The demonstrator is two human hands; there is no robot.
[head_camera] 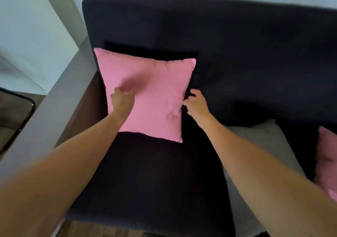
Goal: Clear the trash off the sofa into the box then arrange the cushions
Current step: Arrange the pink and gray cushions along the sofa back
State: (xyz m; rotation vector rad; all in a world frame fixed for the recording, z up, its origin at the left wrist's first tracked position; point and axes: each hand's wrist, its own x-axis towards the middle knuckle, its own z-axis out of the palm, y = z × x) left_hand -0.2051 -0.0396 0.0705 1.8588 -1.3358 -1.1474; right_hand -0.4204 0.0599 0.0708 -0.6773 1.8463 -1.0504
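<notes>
A pink cushion leans against the back of the dark sofa at its left end, with a black cushion partly hidden behind it. My left hand rests on the pink cushion's lower left face, fingers loosely curled and holding nothing. My right hand hovers at the cushion's right edge, fingers apart, thumb touching the edge. A grey cushion lies on the seat at the right, partly under my right forearm. Another pink cushion shows at the right frame edge. No trash or box is in view.
The sofa's grey and brown armrest runs along the left. A black-framed piece of furniture stands on the floor at far left. A pale wall is behind the sofa. Wooden floor shows at the bottom.
</notes>
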